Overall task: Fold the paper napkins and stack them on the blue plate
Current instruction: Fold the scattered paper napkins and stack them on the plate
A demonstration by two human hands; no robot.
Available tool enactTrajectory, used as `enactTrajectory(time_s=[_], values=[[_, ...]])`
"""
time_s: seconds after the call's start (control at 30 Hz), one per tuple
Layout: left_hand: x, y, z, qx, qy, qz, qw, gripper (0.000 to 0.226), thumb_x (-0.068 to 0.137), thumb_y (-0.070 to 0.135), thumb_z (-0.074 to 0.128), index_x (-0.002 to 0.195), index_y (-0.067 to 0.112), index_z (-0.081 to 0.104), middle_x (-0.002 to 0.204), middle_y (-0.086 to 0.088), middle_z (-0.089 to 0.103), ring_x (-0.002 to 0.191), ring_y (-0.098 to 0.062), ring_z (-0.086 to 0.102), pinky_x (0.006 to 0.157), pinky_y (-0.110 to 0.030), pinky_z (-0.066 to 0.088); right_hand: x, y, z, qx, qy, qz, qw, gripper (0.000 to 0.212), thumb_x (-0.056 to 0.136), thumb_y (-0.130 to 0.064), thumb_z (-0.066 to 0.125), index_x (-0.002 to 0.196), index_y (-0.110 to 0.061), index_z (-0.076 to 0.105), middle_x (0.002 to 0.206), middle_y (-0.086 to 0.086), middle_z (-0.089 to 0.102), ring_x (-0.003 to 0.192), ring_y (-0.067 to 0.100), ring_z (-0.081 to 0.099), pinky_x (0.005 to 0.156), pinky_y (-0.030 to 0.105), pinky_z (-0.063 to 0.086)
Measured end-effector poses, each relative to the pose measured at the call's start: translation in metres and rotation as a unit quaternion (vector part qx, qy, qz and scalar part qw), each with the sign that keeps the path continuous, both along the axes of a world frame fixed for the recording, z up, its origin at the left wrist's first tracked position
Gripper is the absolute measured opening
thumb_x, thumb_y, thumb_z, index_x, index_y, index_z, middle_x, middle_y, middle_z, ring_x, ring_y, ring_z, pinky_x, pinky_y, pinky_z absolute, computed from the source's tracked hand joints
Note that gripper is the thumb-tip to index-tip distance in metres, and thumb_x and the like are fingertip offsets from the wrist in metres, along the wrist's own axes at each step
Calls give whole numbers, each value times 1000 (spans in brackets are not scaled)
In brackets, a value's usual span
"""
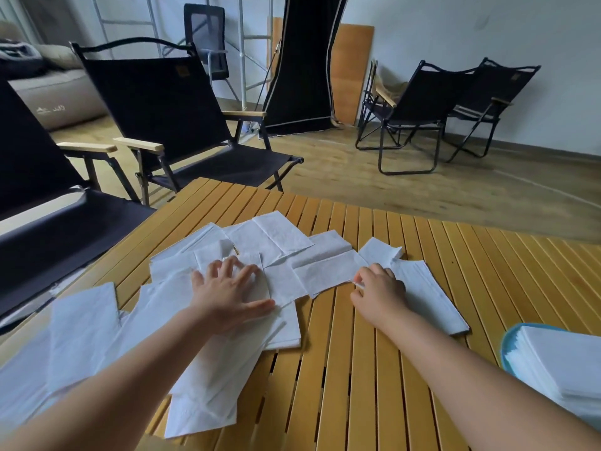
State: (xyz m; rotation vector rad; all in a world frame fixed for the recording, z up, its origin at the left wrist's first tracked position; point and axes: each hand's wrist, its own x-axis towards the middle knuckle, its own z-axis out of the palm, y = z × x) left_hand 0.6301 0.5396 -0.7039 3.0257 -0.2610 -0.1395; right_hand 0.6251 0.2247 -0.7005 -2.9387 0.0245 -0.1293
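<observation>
Several white paper napkins [279, 242] lie spread and overlapping across the slatted wooden table [357, 369]. My left hand [227, 288] rests flat on the pile with its fingers spread. My right hand [379, 288] pinches the edge of one napkin [328, 271] near the middle, fingers curled. At the right edge of the view, the blue plate [507, 340] carries a tall stack of folded napkins [559, 362].
Two black folding chairs [156, 102] stand by the table's far left side, two more [432, 102] by the far wall. Loose napkins [81, 336] reach the table's left edge. Bare slats lie between my arms.
</observation>
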Motion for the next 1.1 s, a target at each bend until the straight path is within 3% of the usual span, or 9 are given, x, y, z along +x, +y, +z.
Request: enactTrajectory(time_s=[0.23,0.4,0.5,0.6,0.67,0.8,0.87,0.97,1.1], values=[[-42,-24,2,15,-3,-16,1000,123,44,106,-4,150,48,22,159,-3,17,148,-34,11,117,-62,10,-66,0,3,0,9,46,999,18,96,-29,52,113,-26,55,117,-6,52,106,18,47,86,33,44],[-65,-36,6,27,-8,-25,999,102,63,99,17,151,47,21,163,-5,15,149,-35,9,117,-59,12,-101,-3,4,12,15,59,998,21,96,-30,53,117,-28,56,118,-8,51,106,14,47,88,31,48],[-70,-36,8,21,-3,-28,999,101,65,99,18,151,46,22,163,-5,15,150,-34,10,118,-58,13,-113,-5,7,15,23,70,997,25,96,-29,53,120,-29,56,120,-9,50,109,14,49,91,32,47],[-71,-31,11,-19,7,-16,1000,115,55,104,3,153,46,21,165,-4,12,152,-31,8,120,-57,12,-113,-14,19,36,0,60,998,34,95,-25,55,129,-27,56,129,-8,51,116,16,49,94,33,46],[-72,-27,11,-31,5,-12,999,112,59,102,6,155,46,17,168,-1,6,154,-27,2,121,-60,6,-105,-27,28,30,-14,33,999,43,93,-22,56,136,-25,52,138,-5,49,123,19,46,97,35,47],[-72,-25,12,-10,21,-16,1000,98,72,97,21,157,49,6,168,6,-12,154,-23,-14,118,-67,-3,-90,-57,42,-67,111,-69,989,74,88,-27,62,153,-25,27,160,1,28,143,27,32,110,43,38],[-70,-28,12,-5,36,-15,999,107,63,100,12,156,49,1,167,7,-17,154,-24,-17,116,-69,-4,-85,-70,42,-88,166,-112,976,74,88,-26,62,153,-23,27,155,4,37,136,29,41,104,43,43],[-70,-34,10,-4,53,-20,998,112,56,101,7,156,50,-2,167,8,-17,153,-24,-20,115,-70,-9,-85,-85,35,-79,150,-139,976,51,92,-22,56,141,-24,42,122,3,60,104,25,59,79,36,53],[-70,-36,3,4,41,-26,999,98,73,97,19,156,50,-4,167,9,-15,153,-25,-20,114,-71,-13,-88,-88,33,-151,116,-125,974,39,95,-12,51,132,-24,52,121,2,62,106,24,59,78,33,51]])
